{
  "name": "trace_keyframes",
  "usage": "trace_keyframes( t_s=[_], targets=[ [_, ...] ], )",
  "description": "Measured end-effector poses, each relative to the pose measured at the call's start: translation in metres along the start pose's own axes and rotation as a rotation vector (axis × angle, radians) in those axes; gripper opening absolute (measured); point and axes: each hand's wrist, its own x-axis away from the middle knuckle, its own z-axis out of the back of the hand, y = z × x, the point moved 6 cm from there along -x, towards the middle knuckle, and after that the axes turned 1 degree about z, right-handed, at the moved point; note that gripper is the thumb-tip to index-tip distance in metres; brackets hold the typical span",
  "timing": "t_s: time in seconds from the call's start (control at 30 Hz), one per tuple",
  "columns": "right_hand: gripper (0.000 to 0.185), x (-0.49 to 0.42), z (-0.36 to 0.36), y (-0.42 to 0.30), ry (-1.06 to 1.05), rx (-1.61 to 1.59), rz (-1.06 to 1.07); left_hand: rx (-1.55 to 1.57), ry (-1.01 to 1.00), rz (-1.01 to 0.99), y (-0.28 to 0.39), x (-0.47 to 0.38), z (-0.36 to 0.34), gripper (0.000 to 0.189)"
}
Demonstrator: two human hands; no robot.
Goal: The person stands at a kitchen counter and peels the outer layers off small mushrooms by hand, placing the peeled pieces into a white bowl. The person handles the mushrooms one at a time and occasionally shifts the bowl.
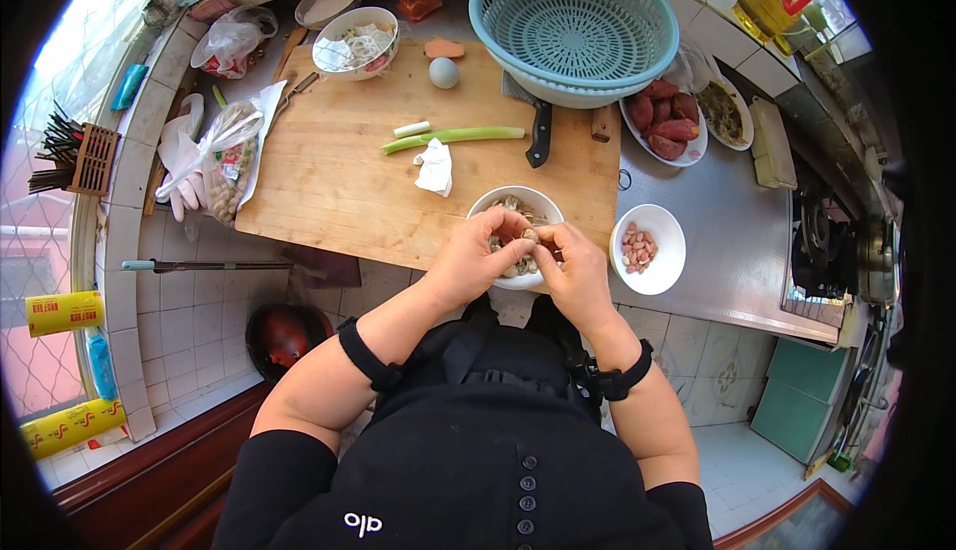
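My left hand (485, 251) and my right hand (571, 262) meet over a white bowl (553, 203) at the front edge of the wooden cutting board (336, 184). Between their fingertips they hold an unshelled peanut (531, 236). Peanut shells or unshelled peanuts lie in the bowl below, partly hidden by my hands. To the right, a second white bowl (672, 247) holds shelled peanuts (638, 247) with pinkish skins. A crumpled white tissue (435, 168) and a green stalk (455, 138) lie farther back on the board.
A black-handled knife (539, 132) lies partly under a blue colander (575, 24). An egg (444, 73) and a bowl of white slices (355, 44) stand at the back. Sweet potatoes (672, 128) fill a plate at right; a bag of peanuts (224, 177) is at left.
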Motion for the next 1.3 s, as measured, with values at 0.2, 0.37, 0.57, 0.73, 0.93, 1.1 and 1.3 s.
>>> trace_keyframes(
  t_s=[0.2, 0.37, 0.57, 0.73, 0.93, 1.1, 1.3],
  targets=[
    [0.013, 0.003, -0.004, 0.007, -0.030, -0.069, -0.072, 0.270, -0.065, 0.189, -0.020, 0.001, 0.000, 0.017],
    [0.016, 0.005, -0.009, 0.022, -0.056, -0.338, -0.216, 0.384, -0.087, 0.228, -0.024, 0.002, -0.001, 0.020],
    [0.019, 0.006, -0.012, 0.031, -0.055, -0.639, -0.331, 0.552, -0.074, 0.292, -0.022, 0.001, -0.002, 0.017],
    [0.020, 0.004, -0.009, 0.026, -0.043, -0.603, -0.277, 0.624, -0.024, 0.425, -0.025, 0.001, -0.004, 0.020],
    [0.025, 0.001, -0.001, 0.000, 0.010, -0.078, 0.095, 0.767, -0.052, 0.551, -0.030, 0.003, -0.009, 0.029],
    [0.028, 0.003, -0.002, -0.012, 0.037, 0.170, 0.249, 0.872, -0.102, 0.565, -0.032, 0.005, -0.011, 0.031],
    [0.026, 0.001, -0.001, 0.000, -0.004, -0.084, 0.029, 0.897, -0.155, 0.635, -0.032, 0.010, -0.008, 0.029]
  ],
)
